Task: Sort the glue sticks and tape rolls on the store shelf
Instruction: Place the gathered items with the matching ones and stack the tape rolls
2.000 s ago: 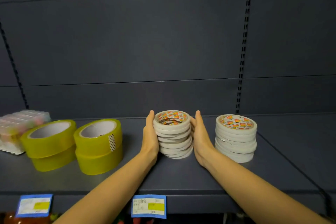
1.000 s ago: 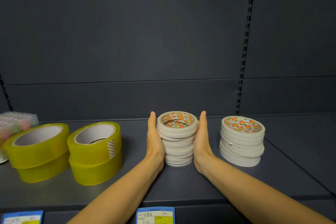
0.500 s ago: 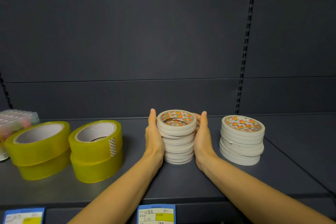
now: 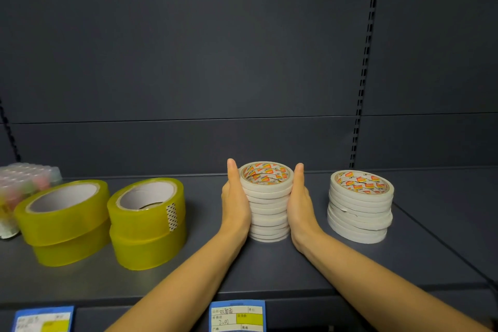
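1. Nearest, I see a price label (image 4: 237, 315) on the shelf (image 4: 269, 272) edge.
2. My left hand (image 4: 234, 205) and right hand (image 4: 299, 205) — fingers straight, palms flat — press the white tape stack (image 4: 266, 207) between them, mid-shelf.
3. Farthest: the back panel (image 4: 242, 62).

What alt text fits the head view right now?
A left hand and a right hand press flat against opposite sides of a white tape stack on a dark shelf. A second white stack stands to its right; two yellow tape stacks stand to its left.

Bare left grip (image 4: 234, 206) and right grip (image 4: 299, 210) on 2 bare forearms (image 4: 188, 277).
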The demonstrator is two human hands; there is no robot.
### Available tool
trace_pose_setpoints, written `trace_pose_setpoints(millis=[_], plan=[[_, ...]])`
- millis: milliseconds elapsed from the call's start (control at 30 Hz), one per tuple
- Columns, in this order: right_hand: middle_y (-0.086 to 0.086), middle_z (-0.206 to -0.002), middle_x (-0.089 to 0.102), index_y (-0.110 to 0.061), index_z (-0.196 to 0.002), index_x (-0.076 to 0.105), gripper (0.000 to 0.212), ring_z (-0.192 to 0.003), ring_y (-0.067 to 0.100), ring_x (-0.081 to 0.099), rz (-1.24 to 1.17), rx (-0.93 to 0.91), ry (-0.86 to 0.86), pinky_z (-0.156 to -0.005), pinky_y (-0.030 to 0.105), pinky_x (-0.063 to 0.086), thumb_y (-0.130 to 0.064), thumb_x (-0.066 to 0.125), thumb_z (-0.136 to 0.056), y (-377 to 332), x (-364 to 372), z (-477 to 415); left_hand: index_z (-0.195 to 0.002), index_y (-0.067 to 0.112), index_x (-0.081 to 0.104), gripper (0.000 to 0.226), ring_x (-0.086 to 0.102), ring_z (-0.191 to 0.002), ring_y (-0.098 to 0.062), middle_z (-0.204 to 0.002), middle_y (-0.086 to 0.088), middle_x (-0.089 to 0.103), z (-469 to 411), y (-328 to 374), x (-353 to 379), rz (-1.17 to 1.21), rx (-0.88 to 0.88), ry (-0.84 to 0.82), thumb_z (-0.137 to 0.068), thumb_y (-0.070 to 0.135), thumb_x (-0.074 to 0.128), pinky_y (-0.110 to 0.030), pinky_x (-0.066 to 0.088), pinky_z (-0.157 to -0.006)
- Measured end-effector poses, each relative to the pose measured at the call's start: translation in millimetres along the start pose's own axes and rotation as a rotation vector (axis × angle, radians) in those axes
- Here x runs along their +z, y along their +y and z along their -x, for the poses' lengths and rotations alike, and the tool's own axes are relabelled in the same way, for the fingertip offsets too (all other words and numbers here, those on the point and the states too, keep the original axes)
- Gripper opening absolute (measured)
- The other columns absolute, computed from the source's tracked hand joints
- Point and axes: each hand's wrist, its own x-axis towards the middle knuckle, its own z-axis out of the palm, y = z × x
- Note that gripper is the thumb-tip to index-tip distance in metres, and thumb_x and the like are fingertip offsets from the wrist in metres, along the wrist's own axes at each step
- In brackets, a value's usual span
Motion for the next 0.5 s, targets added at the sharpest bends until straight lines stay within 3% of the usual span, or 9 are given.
trace_pose_setpoints(millis=[67, 133, 333, 500], plan=[[-0.003, -0.110, 0.069, -0.025, -0.115, 0.062, 0.057, -0.104, 0.010, 0.063, 0.018, -0.022, 0.009, -0.082, 0.021, 0.050, -0.057, 0.019, -0.095, -2.2, 1.5, 1.6, -0.099, 0.015, 0.071, 0.074, 0.068, -0.094, -0.015, -0.092, -0.002, 0.075, 0.4, 0.0, 0.1, 0.009, 0.005, -0.002, -0.090, 0.065, 0.016, -0.029, 0.053, -0.084], [-0.005, -0.122, 0.063, -0.034, -0.124, 0.054, 0.048, -0.112, 0.011, 0.059, 0.048, -0.084, 0.013, -0.085, 0.019, 0.048, -0.053, 0.018, -0.097, -4.7, 2.2, 3.5, -0.108, 0.017, 0.069, 0.074, 0.067, -0.100, -0.017, -0.101, -0.003, 0.073, 1.4, 0.3, 0.2, 0.053, -0.012, -0.023, -0.090, 0.065, 0.015, -0.033, 0.050, -0.092], [-0.003, -0.114, 0.069, -0.034, -0.108, 0.064, 0.051, -0.102, 0.005, 0.063, 0.052, -0.055, -0.010, -0.080, 0.016, 0.048, -0.051, 0.017, -0.099, -7.2, 1.8, 5.6, -0.100, 0.015, 0.069, 0.066, 0.066, -0.100, -0.020, -0.102, -0.007, 0.072, 3.7, 1.5, 0.6, 0.057, -0.060, -0.009, -0.095, 0.057, 0.019, -0.037, 0.049, -0.096], [-0.003, -0.109, 0.070, -0.023, -0.118, 0.063, 0.061, -0.096, 0.006, 0.064, 0.068, 0.029, 0.001, -0.074, 0.017, 0.049, -0.056, 0.016, -0.097, -7.5, -1.3, 7.4, -0.110, 0.015, 0.067, 0.068, 0.063, -0.106, -0.021, -0.110, -0.006, 0.070, 5.4, 0.1, 0.3, 0.040, -0.095, -0.012, -0.092, 0.062, 0.021, -0.042, 0.043, -0.103]])
